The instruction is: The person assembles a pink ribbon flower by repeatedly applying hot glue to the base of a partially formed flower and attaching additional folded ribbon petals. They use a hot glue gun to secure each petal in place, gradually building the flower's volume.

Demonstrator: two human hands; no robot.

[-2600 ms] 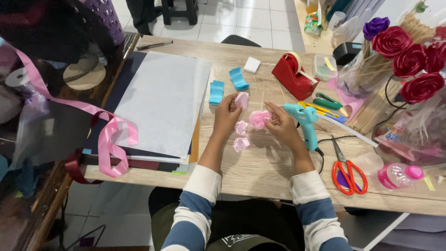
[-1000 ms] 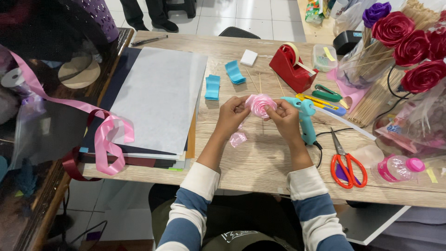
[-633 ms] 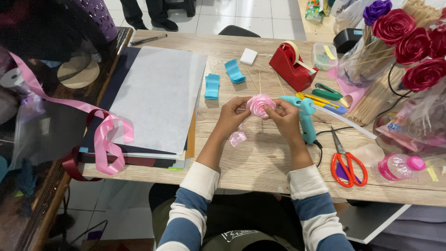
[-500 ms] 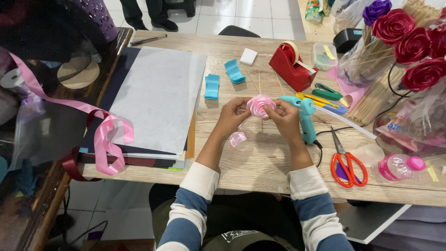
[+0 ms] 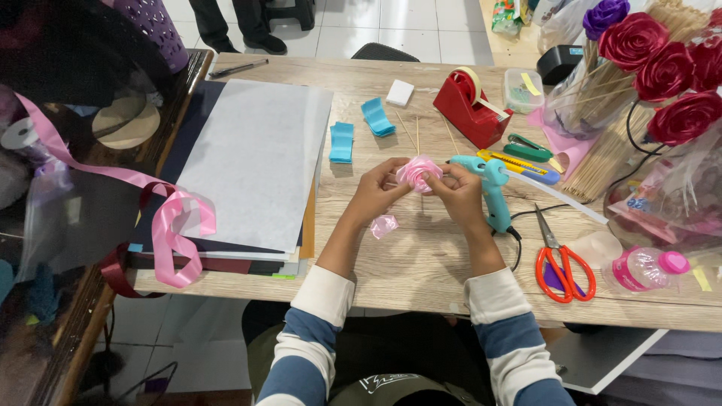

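Since the pink ribbon rose [image 5: 418,172] looks light, soft and easily crushed, it is pinched at its rim by both hands [image 5: 380,192] [image 5: 460,194].

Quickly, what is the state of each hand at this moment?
Left hand: closed, fingers gripping the small pink ribbon rose.
Right hand: closed, fingers pinching the same rose.

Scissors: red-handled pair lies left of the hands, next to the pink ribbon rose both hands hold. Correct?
Not quite. The head view shows the scissors right of the hands, beyond the glue gun. The left hand and right hand do hold the pink ribbon rose.
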